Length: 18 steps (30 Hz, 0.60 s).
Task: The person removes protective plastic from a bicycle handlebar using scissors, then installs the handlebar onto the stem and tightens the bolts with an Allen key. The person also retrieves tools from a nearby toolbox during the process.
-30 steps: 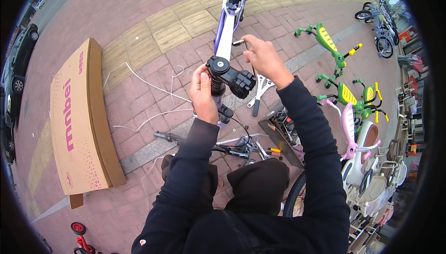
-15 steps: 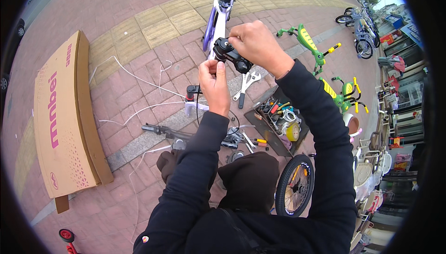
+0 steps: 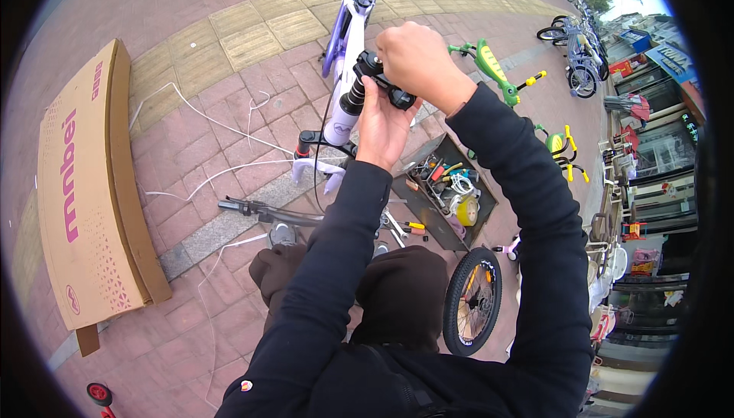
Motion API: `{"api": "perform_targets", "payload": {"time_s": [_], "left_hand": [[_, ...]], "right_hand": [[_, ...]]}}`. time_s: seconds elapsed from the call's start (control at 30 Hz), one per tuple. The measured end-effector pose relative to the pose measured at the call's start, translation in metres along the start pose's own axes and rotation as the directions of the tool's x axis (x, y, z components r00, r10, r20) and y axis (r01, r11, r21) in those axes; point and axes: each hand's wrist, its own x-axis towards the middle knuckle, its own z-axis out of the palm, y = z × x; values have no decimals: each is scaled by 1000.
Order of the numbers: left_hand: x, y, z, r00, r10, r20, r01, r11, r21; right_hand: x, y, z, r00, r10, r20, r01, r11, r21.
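Observation:
A black bicycle stem point(image 3: 369, 65) sits on top of the head tube of a white and purple bicycle frame point(image 3: 341, 123). My left hand point(image 3: 384, 133) is closed round the stem from below, its thumb pressed along the near side. Above it, my right hand point(image 3: 419, 58) is curled with its fingers pinched together at the stem's top. Whatever those fingers hold is hidden. Below the head tube shows the fork point(image 3: 310, 167), black and pale purple. A dark handlebar point(image 3: 264, 211) lies on the paving, partly behind my left sleeve.
An open toolbox point(image 3: 485, 202) of tools and tape stands right of my knees. Beside it are wrenches point(image 3: 394, 225) and a loose wheel point(image 3: 472, 301). A large cardboard box point(image 3: 88, 188) lies left, with white straps point(image 3: 202, 123) nearby. Green ride-on toys point(image 3: 495, 70) stand farther right.
My left hand has shifted right and up, from the stem's near end to underneath it. My right hand stays at the stem's top. The view has turned slightly, uncovering the head tube.

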Motion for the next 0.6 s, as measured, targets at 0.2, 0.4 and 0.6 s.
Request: {"api": "perform_targets", "payload": {"time_s": [0.2,0.4,0.6], "left_hand": [[6,3,7,998,-48,-31,46,996,-72],[7,4,11,991,-12,-134,19,998,52],[9,1,10,987,10,-162,-3,999,43]], "right_hand": [[-36,-2,5,985,126,-122,-113,988,108],[-63,-9,15,941,275,-198,-228,945,234],[-60,6,19,950,57,-306,25,966,257]]}}
